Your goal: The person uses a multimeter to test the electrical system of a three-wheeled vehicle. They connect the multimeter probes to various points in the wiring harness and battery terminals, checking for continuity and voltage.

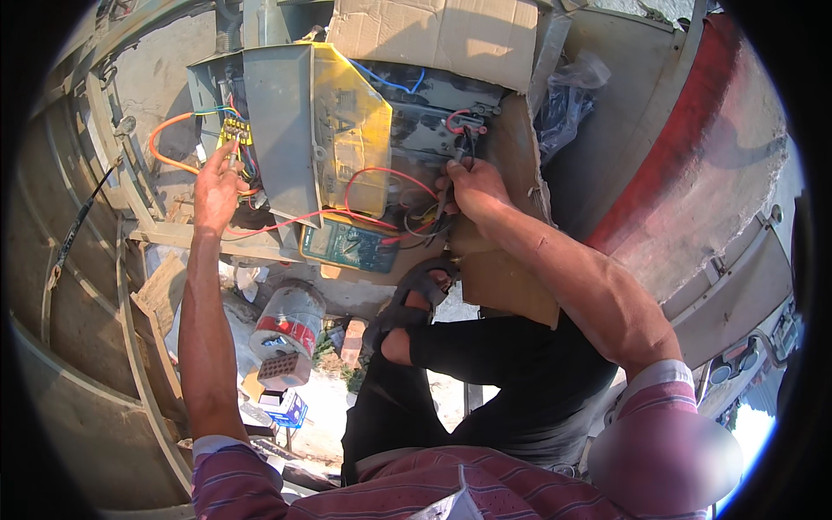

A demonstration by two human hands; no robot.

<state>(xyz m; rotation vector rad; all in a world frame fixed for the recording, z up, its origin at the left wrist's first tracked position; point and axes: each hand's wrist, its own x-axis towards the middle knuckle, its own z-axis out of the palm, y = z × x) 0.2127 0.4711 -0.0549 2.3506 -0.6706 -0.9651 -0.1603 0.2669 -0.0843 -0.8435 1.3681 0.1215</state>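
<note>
Just beyond the left hand point(215, 192) on its outer side, an orange cable point(152, 146) bends down in a loop; the left hand's fingers are drawn narrow around a slim probe point(232, 159), pointed away from the wearer, perhaps gripped low to reach the yellow terminal block point(236, 130) just past the fingertips; whether the tip touches metal, I cannot tell; right of that hand stand a grey panel point(279, 130) and a yellow cover point(355, 130); between the hands, nearer the wearer, lies the multimeter point(347, 246), face up, probably so that the red lead point(322, 213) has slack; the right hand point(478, 186) pinches a thin dark lead point(443, 206), seemingly steadied by the dark case point(425, 130) just beyond it; torn cardboard point(530, 152) rises on its outer side.
</note>
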